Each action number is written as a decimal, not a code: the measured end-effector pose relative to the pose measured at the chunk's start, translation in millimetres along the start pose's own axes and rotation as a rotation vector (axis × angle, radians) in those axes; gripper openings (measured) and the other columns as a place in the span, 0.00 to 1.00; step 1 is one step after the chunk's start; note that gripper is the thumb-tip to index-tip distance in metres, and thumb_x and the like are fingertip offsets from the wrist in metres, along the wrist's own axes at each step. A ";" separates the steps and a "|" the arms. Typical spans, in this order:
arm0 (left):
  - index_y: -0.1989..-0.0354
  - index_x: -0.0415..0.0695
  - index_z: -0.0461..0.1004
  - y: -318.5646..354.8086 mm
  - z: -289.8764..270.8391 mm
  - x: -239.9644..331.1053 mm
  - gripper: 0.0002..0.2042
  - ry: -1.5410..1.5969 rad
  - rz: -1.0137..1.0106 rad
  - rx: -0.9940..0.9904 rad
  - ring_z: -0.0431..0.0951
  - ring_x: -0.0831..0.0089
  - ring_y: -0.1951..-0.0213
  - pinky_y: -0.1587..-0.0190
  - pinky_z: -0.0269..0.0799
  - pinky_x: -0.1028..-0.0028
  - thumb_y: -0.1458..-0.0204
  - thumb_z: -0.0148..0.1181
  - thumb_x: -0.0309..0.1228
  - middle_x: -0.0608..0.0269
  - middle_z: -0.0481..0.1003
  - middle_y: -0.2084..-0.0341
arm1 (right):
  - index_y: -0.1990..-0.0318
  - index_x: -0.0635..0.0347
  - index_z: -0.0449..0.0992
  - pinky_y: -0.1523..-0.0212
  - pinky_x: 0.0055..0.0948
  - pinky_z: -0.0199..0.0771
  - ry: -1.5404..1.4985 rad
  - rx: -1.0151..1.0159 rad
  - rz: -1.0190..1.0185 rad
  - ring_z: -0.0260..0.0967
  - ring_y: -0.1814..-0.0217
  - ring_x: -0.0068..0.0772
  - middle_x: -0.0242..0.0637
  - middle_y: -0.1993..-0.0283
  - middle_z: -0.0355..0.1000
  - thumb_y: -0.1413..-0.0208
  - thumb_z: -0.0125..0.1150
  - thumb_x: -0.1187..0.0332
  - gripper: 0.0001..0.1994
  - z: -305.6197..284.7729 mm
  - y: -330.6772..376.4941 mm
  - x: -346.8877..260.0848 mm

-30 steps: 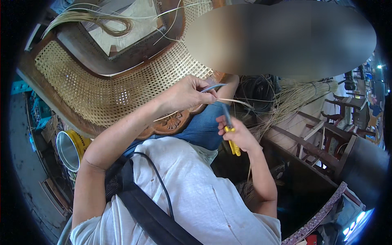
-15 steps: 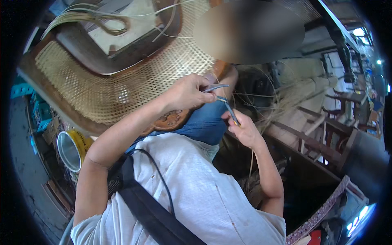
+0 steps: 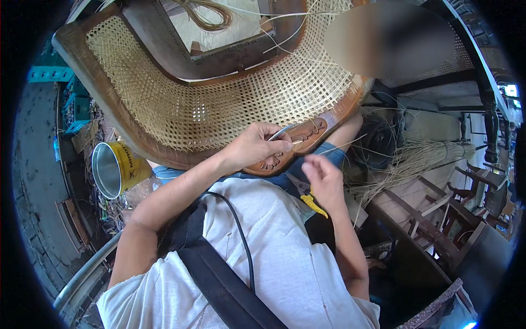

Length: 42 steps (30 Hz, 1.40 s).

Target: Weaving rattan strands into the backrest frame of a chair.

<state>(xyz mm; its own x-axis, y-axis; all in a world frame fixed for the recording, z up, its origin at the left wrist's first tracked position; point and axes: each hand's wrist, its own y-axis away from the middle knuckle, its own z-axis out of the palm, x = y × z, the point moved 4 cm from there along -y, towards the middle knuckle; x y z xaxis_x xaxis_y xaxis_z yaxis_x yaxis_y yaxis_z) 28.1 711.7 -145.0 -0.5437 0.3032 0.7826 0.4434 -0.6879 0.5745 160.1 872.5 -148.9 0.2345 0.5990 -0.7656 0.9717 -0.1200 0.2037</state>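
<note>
In the head view, my left hand (image 3: 257,145) is closed in a pinch at the lower edge of the cane chair seat (image 3: 219,104), right where the woven panel meets the carved wooden rail (image 3: 298,145). Thumb and forefinger grip a thin curved metal tool (image 3: 281,131), whose bright shaft arcs up out of my fingertips and over the weave; a pale cane strand (image 3: 300,141) pokes out just past the thumb tip, touching the rail.

My right hand (image 3: 323,181) hangs just below and to the right of the rail, near the left hand but apart from it. Its fingers are loosely curled, tips drawn together; I cannot tell whether they pinch a strand. Under that palm lie yellow-handled pliers (image 3: 312,202), resting on my lap against the white shirt (image 3: 274,257); whether the hand touches them I cannot tell.

The seat's wooden frame (image 3: 104,104) curves around the weave along its left edge. A yellow tin can (image 3: 115,170) stands beside the lower left corner of the frame. Loose bundles of cane (image 3: 416,159) lie to the right, well apart from both hands.
</note>
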 end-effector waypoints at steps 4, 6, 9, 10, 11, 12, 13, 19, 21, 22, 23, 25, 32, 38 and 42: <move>0.67 0.39 0.80 1.8 0.5 1.9 0.06 0.003 0.051 -0.043 0.69 0.87 0.80 0.78 0.65 0.86 0.45 0.64 0.29 0.72 0.74 0.79 | 0.59 0.65 0.76 0.63 0.19 0.73 -0.790 0.101 0.287 0.71 0.67 0.16 0.29 0.67 0.74 0.38 0.58 0.68 0.08 6.9 -28.8 -15.2; 0.68 0.39 0.81 2.9 -2.4 1.1 0.07 0.004 0.054 -0.016 0.70 0.87 0.80 0.78 0.65 0.86 0.45 0.64 0.30 0.72 0.76 0.77 | 0.61 0.65 0.75 0.64 0.19 0.72 -0.738 0.087 0.154 0.70 0.68 0.17 0.29 0.68 0.74 0.37 0.57 0.71 0.06 9.6 -38.4 -27.8; 0.66 0.39 0.81 1.9 -6.7 -5.8 0.08 0.109 0.013 0.024 0.74 0.86 0.77 0.77 0.67 0.87 0.44 0.63 0.32 0.71 0.77 0.76 | 0.63 0.64 0.75 0.66 0.18 0.71 -0.707 0.136 0.124 0.68 0.70 0.16 0.28 0.70 0.73 0.37 0.56 0.71 0.05 19.7 -39.4 -24.2; 0.65 0.39 0.80 1.5 -8.5 -8.9 0.08 0.119 0.006 0.040 0.76 0.84 0.75 0.75 0.69 0.85 0.42 0.61 0.32 0.70 0.77 0.76 | 0.63 0.64 0.74 0.66 0.17 0.70 -0.668 0.139 0.089 0.68 0.70 0.15 0.28 0.70 0.72 0.37 0.56 0.71 0.06 23.7 -38.7 -20.6; 0.65 0.39 0.79 1.6 -9.9 -8.6 0.09 0.162 0.072 0.017 0.78 0.82 0.74 0.74 0.71 0.83 0.41 0.60 0.32 0.69 0.77 0.76 | 0.63 0.64 0.74 0.66 0.17 0.70 -0.640 0.140 0.118 0.68 0.70 0.15 0.28 0.70 0.72 0.37 0.56 0.71 0.06 26.6 -38.7 -13.8; 0.65 0.39 0.79 3.2 -15.1 -13.3 0.09 0.133 0.004 0.058 0.78 0.82 0.74 0.74 0.71 0.83 0.41 0.60 0.32 0.69 0.77 0.76 | 0.63 0.63 0.74 0.66 0.17 0.70 -0.662 0.205 0.115 0.68 0.71 0.15 0.28 0.71 0.72 0.36 0.55 0.70 0.06 23.4 -39.4 -6.9; 0.65 0.36 0.77 6.7 -22.2 -12.7 0.11 -0.006 0.029 0.072 0.78 0.79 0.73 0.72 0.73 0.80 0.40 0.58 0.33 0.67 0.76 0.76 | 0.63 0.63 0.74 0.67 0.17 0.70 -0.692 0.247 0.082 0.68 0.71 0.16 0.28 0.71 0.71 0.36 0.54 0.70 0.06 16.8 -40.5 -2.1; 0.63 0.37 0.73 79.0 -104.4 20.6 0.10 -0.825 -0.121 0.328 0.80 0.73 0.67 0.63 0.75 0.69 0.41 0.55 0.33 0.56 0.78 0.69 | 0.71 0.55 0.67 0.68 0.30 0.72 -0.915 1.148 0.353 0.66 0.76 0.25 0.31 0.75 0.65 0.39 0.52 0.61 0.11 -142.7 -27.7 36.2; 0.58 0.38 0.76 88.5 -108.9 41.0 0.09 -0.472 0.061 0.458 0.76 0.77 0.60 0.58 0.74 0.74 0.42 0.57 0.29 0.62 0.77 0.64 | 0.70 0.58 0.69 0.70 0.27 0.74 -0.785 0.811 0.213 0.66 0.76 0.24 0.31 0.75 0.65 0.39 0.52 0.65 0.09 -148.0 -36.4 24.0; 0.58 0.38 0.76 81.8 -100.9 50.0 0.09 -0.478 0.152 0.419 0.76 0.77 0.60 0.58 0.74 0.74 0.42 0.57 0.29 0.62 0.77 0.64 | 0.69 0.59 0.70 0.70 0.26 0.74 -0.662 0.579 0.263 0.67 0.76 0.24 0.32 0.74 0.66 0.39 0.53 0.65 0.09 -135.2 -39.6 20.1; 0.57 0.38 0.76 67.5 -84.8 57.5 0.10 -0.432 0.283 0.312 0.76 0.78 0.59 0.58 0.73 0.75 0.42 0.57 0.30 0.62 0.76 0.64 | 0.68 0.60 0.70 0.69 0.24 0.75 -0.767 0.407 0.179 0.68 0.75 0.23 0.32 0.73 0.68 0.38 0.53 0.66 0.09 -112.2 -45.0 13.8; 0.55 0.37 0.76 35.6 -49.4 61.0 0.11 -0.405 0.377 0.177 0.75 0.80 0.60 0.58 0.73 0.77 0.40 0.56 0.32 0.63 0.75 0.66 | 0.65 0.62 0.72 0.68 0.20 0.75 -0.911 0.198 0.140 0.70 0.73 0.21 0.32 0.71 0.71 0.37 0.54 0.67 0.08 -58.4 -53.8 6.5; 0.55 0.35 0.75 -2.2 6.7 28.1 0.15 -0.397 0.153 -0.121 0.73 0.82 0.68 0.65 0.72 0.77 0.37 0.54 0.38 0.68 0.74 0.72 | 0.63 0.61 0.72 0.68 0.19 0.75 -0.998 0.246 0.277 0.71 0.72 0.19 0.30 0.71 0.73 0.34 0.53 0.66 0.08 -15.9 -52.9 9.9; 0.66 0.37 0.78 -10.9 10.8 2.5 0.09 -0.229 0.074 -0.076 0.71 0.84 0.78 0.75 0.68 0.78 0.42 0.56 0.30 0.67 0.73 0.82 | 0.63 0.62 0.72 0.68 0.21 0.75 -0.897 0.156 0.244 0.70 0.72 0.18 0.29 0.71 0.72 0.34 0.53 0.66 0.08 3.0 -40.3 29.3; 0.62 0.37 0.77 -7.2 0.9 -4.5 0.12 -0.549 0.135 -0.075 0.81 0.54 0.67 0.62 0.74 0.59 0.43 0.52 0.33 0.47 0.79 0.70 | 0.59 0.62 0.74 0.67 0.22 0.76 -0.825 -0.135 0.330 0.73 0.69 0.21 0.31 0.67 0.74 0.34 0.52 0.66 0.09 15.3 -33.8 56.8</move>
<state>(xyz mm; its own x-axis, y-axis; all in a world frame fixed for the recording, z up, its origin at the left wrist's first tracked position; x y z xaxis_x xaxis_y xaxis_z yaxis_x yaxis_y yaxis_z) 28.0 715.9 -152.4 -0.0271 0.4938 0.8692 0.4210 -0.7830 0.4579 141.1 898.4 -208.6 0.4989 -0.2153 -0.8395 0.8513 -0.0599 0.5213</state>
